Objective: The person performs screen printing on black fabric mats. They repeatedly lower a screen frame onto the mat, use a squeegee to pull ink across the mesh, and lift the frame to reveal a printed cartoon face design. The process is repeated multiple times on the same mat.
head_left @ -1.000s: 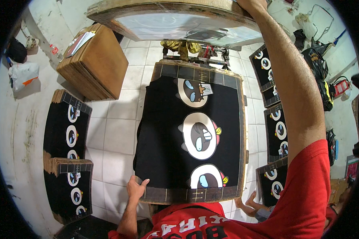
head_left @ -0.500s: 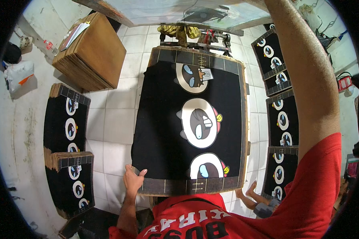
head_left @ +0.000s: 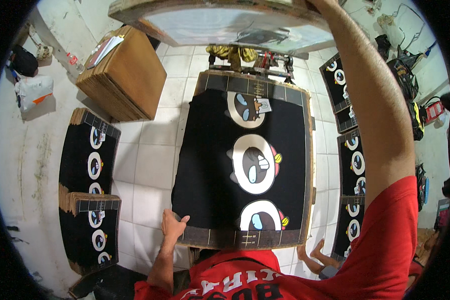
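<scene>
A wooden board [head_left: 280, 239] with ruled dark strips at both ends lies in front of me. Black fabric [head_left: 202, 165] covers its middle, carrying a column of cartoon prints [head_left: 239, 177] with white rings. My left hand [head_left: 173, 226] grips the board's near left corner, thumb on top; its other fingers are partly hidden. Above the board's far end, a wood-framed printing screen [head_left: 195, 27] stands raised and tilted. My right arm reaches up, and my right hand [head_left: 326, 5] holds the screen frame at its right end; the upper edge of the picture cuts off part of that hand.
Stacked boards [head_left: 120, 75] stand at the far left, papers on top. Printed black pieces on boards [head_left: 77, 150] line the left, and more [head_left: 350, 155] line the right. Metal clamps [head_left: 280, 65] sit behind the board. Another person's bare feet [head_left: 320, 250] show at lower right.
The whole scene has shifted down and slightly right in the picture. More of the raised screen's frame shows at the top. My left hand stays on the board's corner.
</scene>
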`<control>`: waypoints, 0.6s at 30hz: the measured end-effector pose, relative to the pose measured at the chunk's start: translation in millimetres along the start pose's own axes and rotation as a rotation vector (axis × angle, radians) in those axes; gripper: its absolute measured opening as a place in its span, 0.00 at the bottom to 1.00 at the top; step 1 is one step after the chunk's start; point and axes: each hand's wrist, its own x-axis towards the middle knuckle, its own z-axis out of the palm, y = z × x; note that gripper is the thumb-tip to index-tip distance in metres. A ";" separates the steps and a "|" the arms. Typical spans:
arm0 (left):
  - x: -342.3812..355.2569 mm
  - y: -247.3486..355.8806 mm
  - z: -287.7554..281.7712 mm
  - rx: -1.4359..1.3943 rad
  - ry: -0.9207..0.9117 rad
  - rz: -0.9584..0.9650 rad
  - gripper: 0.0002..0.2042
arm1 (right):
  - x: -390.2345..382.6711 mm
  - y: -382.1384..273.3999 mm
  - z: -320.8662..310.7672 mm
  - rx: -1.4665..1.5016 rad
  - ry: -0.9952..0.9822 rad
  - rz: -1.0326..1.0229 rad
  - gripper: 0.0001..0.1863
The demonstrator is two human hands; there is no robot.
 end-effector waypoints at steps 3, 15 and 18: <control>8.5 -10.3 10.6 -0.010 0.014 0.048 0.34 | 0.2 1.9 3.7 -0.009 0.027 0.055 0.26; 100.6 157.1 -150.3 -1.195 0.152 0.545 0.31 | -127.4 29.9 21.0 0.048 0.216 -0.171 0.19; 92.6 205.4 -190.4 -1.765 0.015 0.558 0.34 | -217.0 34.8 26.7 0.086 0.197 -0.183 0.21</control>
